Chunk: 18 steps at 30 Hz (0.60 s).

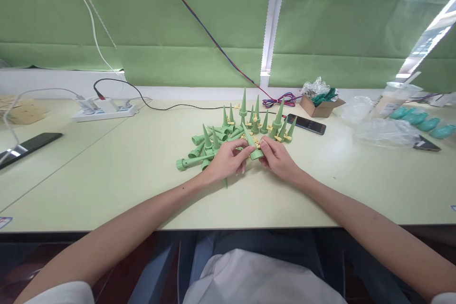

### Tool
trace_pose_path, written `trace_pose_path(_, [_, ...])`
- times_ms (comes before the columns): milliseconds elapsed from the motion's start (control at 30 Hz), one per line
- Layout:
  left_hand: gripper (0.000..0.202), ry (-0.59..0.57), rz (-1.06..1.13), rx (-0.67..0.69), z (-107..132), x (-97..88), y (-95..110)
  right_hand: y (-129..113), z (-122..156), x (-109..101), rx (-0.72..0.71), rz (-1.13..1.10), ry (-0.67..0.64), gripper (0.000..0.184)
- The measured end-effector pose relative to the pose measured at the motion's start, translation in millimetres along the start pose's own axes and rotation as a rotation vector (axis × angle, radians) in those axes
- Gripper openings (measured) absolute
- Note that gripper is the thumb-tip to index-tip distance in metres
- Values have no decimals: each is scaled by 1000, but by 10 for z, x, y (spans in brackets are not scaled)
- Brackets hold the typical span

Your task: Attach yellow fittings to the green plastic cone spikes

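Tilted between both hands is a green plastic watering spike point(255, 153), its wide ribbed end toward me and its tip pointing away. My left hand point(231, 159) pinches it from the left with thumb and fingers. From the right, my right hand point(280, 157) closes around its side; a bit of yellow shows by the thumb, and whether it is a separate valve I cannot tell. Loose green spikes point(190, 162) lie piled beside and behind my left hand. Beyond my hands, several spikes with yellow valves point(277, 123) stand upright.
Behind the spikes lie a phone point(309, 124), coiled red-blue wire point(283, 100) and a cardboard box point(317, 108). A cup point(390, 102), plastic bags and teal pieces point(429, 124) sit right. Left are a power strip point(107, 112) and a dark device point(33, 147).
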<state>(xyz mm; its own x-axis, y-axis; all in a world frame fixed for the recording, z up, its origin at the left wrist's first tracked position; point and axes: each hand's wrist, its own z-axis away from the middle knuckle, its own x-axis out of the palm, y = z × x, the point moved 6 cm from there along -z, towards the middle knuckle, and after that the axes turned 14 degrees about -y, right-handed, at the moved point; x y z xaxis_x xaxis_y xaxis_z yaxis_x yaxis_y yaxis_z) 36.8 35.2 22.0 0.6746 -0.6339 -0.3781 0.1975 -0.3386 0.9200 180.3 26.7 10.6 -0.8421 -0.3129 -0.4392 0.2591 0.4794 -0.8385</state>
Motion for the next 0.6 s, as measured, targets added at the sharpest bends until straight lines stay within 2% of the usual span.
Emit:
trace_pose_path(400, [33, 54, -116, 20, 29, -3, 54, -8, 2, 5, -13, 35, -8, 45])
trace_pose_path(600, [29, 94, -207, 150, 15, -10, 70, 32, -1, 5, -30, 44, -8, 47])
